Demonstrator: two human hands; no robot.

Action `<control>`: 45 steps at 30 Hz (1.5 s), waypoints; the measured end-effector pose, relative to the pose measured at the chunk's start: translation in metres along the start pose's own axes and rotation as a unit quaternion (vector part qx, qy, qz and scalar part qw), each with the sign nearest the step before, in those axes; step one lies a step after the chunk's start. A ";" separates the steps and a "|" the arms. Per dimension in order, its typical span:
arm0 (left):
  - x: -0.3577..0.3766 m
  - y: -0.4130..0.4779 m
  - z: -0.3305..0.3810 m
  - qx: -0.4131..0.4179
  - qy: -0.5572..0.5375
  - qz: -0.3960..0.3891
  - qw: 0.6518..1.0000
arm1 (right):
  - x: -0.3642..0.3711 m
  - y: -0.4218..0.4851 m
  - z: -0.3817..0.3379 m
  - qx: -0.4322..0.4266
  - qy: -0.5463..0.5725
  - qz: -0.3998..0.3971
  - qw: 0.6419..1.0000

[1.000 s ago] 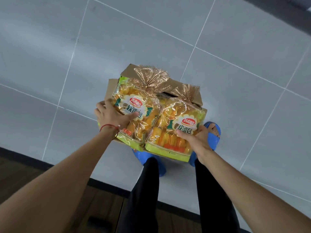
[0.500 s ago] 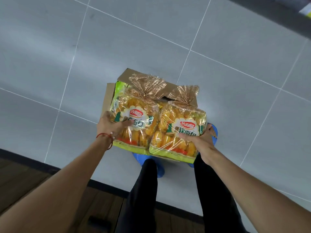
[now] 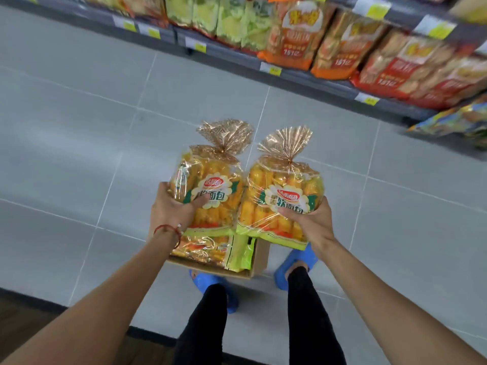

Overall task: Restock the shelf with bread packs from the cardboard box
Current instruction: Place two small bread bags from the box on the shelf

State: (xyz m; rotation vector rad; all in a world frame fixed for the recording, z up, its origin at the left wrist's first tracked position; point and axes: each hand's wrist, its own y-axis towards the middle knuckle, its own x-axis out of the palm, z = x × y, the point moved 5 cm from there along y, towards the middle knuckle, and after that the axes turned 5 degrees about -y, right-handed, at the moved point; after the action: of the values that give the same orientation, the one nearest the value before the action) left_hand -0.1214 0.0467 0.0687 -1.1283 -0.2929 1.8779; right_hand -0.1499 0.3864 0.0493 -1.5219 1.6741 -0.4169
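Note:
My left hand (image 3: 172, 209) grips a yellow bread pack (image 3: 210, 180) with a gold twisted top, thumb across its label. My right hand (image 3: 311, 219) holds a second, matching bread pack (image 3: 282, 191) beside it; the two packs touch. Both are lifted above the cardboard box (image 3: 259, 256) on the floor, which still holds more bread packs (image 3: 208, 248), partly hidden under my hands. The shelf (image 3: 303, 75) runs across the top of the view.
The shelf's lower levels carry orange, red and green snack bags (image 3: 292, 32) with yellow price tags (image 3: 271, 68) on the rail. More bags (image 3: 453, 122) jut out at the right. Grey tiled floor lies between me and the shelf. My feet in blue slippers (image 3: 295, 267) flank the box.
Both hands have lifted the two packs up out of the box. My head has tilted up, bringing the shelf into view.

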 end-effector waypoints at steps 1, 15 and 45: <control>-0.004 -0.010 0.026 0.014 -0.007 0.001 1.000 | -0.016 -0.006 -0.022 -0.017 0.007 0.009 1.000; -0.045 -0.178 0.288 0.136 -0.110 0.104 0.979 | -0.220 -0.063 -0.260 -0.208 0.054 0.005 0.977; 0.023 -0.041 0.600 0.208 -0.153 0.038 0.965 | -0.307 0.091 -0.489 -0.182 0.106 0.116 0.971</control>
State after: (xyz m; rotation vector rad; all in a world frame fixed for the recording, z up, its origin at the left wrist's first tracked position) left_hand -0.5814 0.2261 0.4127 -0.5721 -0.0185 2.0591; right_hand -0.5929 0.5601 0.3886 -1.5523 2.1634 -0.1531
